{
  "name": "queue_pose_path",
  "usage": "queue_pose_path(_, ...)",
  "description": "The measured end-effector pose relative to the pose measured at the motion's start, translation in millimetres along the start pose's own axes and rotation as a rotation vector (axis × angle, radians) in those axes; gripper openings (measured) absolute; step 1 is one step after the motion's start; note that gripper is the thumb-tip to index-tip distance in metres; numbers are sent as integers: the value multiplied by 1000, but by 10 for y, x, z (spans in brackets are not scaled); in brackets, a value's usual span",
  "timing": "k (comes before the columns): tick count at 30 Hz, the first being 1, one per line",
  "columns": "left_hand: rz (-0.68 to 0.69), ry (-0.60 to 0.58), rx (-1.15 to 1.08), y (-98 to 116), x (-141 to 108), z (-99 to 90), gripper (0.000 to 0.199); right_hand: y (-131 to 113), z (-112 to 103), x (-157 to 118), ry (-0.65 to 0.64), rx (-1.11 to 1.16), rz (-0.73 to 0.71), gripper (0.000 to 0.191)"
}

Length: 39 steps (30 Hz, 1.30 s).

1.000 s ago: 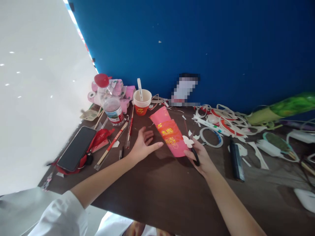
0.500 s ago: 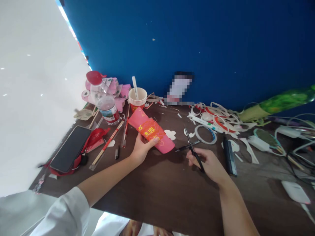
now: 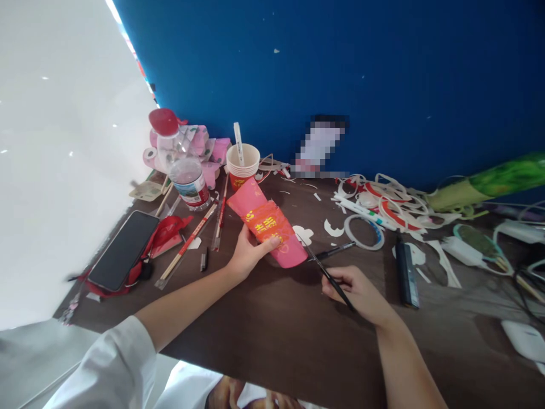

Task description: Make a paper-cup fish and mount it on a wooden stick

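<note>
My left hand (image 3: 251,253) holds a flattened pink and red paper piece (image 3: 270,227) with yellow lettering, thumb on top and fingers beneath. In my right hand (image 3: 349,289) is a slim black tool (image 3: 334,283), probably scissors or a craft knife; its thin tip points up and left, at the lower right edge of the paper piece. A black pen (image 3: 336,250) lies on the table just behind that tip. Near the paper's right edge rests a white flower-shaped cutout (image 3: 305,234), partly covered.
Stacked paper cups (image 3: 243,162), a bottle (image 3: 190,184) and a phone (image 3: 124,250) are at left. Tape roll (image 3: 365,232), paper scraps (image 3: 394,201), a dark marker (image 3: 407,275) and cables lie right, on the brown table (image 3: 272,341) before a blue wall.
The black tool in my right hand has swung left, its tip now at the paper's edge. My left hand still holds the paper. The whole view has shifted slightly.
</note>
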<state>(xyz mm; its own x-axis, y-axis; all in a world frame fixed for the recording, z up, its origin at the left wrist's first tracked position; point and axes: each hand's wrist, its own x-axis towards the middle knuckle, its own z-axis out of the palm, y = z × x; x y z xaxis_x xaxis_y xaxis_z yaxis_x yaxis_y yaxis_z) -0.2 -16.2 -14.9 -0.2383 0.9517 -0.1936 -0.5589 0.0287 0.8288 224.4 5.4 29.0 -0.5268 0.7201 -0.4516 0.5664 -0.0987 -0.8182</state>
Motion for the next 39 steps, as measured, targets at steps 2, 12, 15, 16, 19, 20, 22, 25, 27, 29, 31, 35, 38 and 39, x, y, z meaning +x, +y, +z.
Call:
queue_pose_path(2, 1, -3, 9, 2, 1, -3, 63, -7, 7, 3, 1, 7, -2, 42)
queue_pose_path(12, 15, -4, 60, 42, -8, 13, 62, -29, 57, 47, 8, 33, 14, 44)
queue_pose_path(15, 14, -10, 51, 43, -8, 20, 61, -21, 60, 47, 13, 13, 9, 45)
queue_pose_path(16, 16, -12, 53, 41, -8, 21, 61, -16, 62, 47, 18, 7, 7, 46)
queue_pose_path(19, 20, -11, 65, 36, -7, 17, 62, -5, 66, 49, 27, -1, 6, 45)
queue_pose_path(20, 21, -12, 68, 34, -8, 15, 62, -4, 67, 49, 27, 1, 7, 45)
queue_pose_path(22, 23, -14, 72, 32, -9, 11, 63, -9, 68, 49, 26, 13, 13, 45)
queue_pose_path(25, 23, -15, 83, 33, -11, 8, 62, -19, 66, 50, 29, 31, 20, 46)
queue_pose_path(27, 22, -11, 83, 39, -13, 11, 63, -16, 62, 51, 29, 33, 21, 46)
queue_pose_path(29, 20, -10, 80, 48, -16, 14, 63, -3, 56, 52, 28, 31, 22, 47)
queue_pose_path(31, 21, -15, 83, 56, -19, 17, 63, 15, 50, 54, 27, 22, 25, 47)
queue_pose_path(35, 38, -15, 104, 53, -23, 13, 62, 32, 44, 55, 34, -1, 30, 46)
queue_pose_path(38, 51, 5, 111, 43, -22, 11, 62, 24, 45, 51, 38, -9, 37, 46)
queue_pose_path(39, 53, 9, 108, 42, -22, 12, 62, 22, 46, 48, 40, -9, 42, 46)
